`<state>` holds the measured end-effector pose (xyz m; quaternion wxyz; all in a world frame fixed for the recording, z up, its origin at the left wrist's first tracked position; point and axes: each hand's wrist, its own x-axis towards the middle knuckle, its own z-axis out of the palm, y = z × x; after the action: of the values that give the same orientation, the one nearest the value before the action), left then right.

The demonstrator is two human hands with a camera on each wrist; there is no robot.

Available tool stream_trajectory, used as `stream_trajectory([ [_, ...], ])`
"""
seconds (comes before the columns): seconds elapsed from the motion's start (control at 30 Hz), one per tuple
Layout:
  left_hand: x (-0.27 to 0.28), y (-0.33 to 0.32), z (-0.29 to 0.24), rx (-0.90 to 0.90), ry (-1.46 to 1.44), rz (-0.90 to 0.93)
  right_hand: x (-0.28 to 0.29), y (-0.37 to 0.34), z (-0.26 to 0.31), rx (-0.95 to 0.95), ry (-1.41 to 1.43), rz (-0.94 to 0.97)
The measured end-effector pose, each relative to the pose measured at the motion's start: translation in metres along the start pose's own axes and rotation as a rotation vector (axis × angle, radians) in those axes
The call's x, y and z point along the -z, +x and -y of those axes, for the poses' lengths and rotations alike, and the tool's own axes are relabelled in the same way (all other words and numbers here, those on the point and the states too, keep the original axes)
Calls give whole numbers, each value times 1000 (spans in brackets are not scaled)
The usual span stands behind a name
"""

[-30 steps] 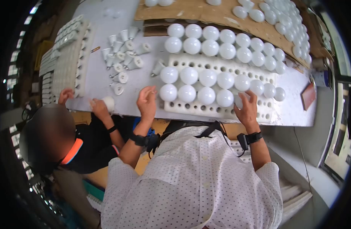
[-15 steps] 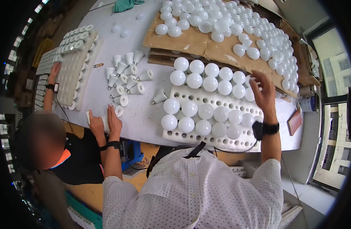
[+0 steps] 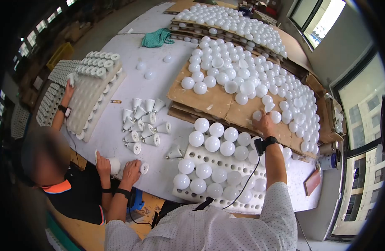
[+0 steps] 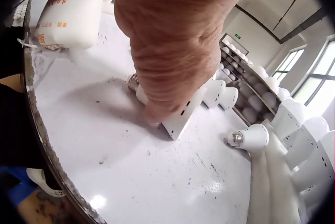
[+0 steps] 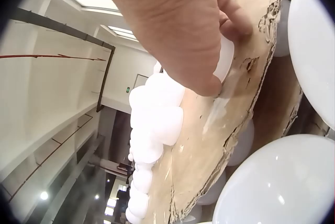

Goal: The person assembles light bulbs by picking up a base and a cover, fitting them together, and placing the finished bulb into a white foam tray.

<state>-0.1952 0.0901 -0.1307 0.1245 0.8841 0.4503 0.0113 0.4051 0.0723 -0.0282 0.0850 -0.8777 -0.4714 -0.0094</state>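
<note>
My left hand (image 3: 131,172) grips a bulb base (image 3: 144,168) at the table (image 3: 157,161) — my right hand (image 3: 265,125) pinches a white dome (image 5: 225,59) on cardboard (image 3: 209,103).

Two people (image 3: 69,203), four bare hands (image 3: 103,166) and four black wristbands (image 3: 123,192) gather at one white-topped table (image 3: 102,144). About thirteen white, cone-shaped lamp bases (image 3: 147,131) lie clustered, with one apart beside the white foam tray (image 3: 201,156) and one in the near person's left hand (image 3: 131,172). Glossy, round-topped white bulbs (image 3: 198,185) stand in four rows, an arm (image 3: 271,175) hiding part of the count. Dozens of milky-white hollow domes (image 3: 244,73), too many to tally, cover the brown cardboard (image 3: 201,98), one in the right hand (image 3: 264,125); three sit near one green cloth (image 3: 157,38). Also counted: one flat reddish-brown block (image 3: 312,182), one yellow crate (image 3: 60,54) and one white package with orange print (image 4: 73,21).
</note>
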Motion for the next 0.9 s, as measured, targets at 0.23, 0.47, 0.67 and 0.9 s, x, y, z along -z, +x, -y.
stream_trajectory([
  [0.23,-42,-9,-8,339,-265,-112,9,-19,-34,132,674,-231],
  [0.47,21,-23,-73,348,-1554,-238,92,-167,8,125,1525,154],
  [0.67,73,-8,-163,-62,-1791,341,83,-250,76,181,1453,500],
  [0.9,93,-4,-201,-208,-1518,578,75,-285,113,415,1269,552],
])
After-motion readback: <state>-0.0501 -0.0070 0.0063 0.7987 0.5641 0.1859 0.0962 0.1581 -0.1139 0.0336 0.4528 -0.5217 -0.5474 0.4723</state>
